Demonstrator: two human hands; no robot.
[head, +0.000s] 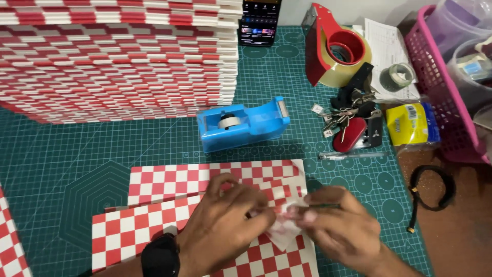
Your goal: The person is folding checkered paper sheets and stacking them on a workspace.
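Checkered paper [205, 205] lies pinched under both hands' fingers [266, 215].

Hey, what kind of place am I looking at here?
Probably a small craft or packing workbench: a green cutting mat covers the table, a tall stack of red-and-white checkered sheets waits behind, and a blue tape dispenser sits near the left hand and right hand.

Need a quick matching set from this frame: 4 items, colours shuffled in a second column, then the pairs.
Items:
1. desk tape dispenser
2. basket
3. packing tape gun
4. cutting mat

Colours:
A. pink
B. green
C. blue
D. red

Pairs: 1-C, 2-A, 3-D, 4-B
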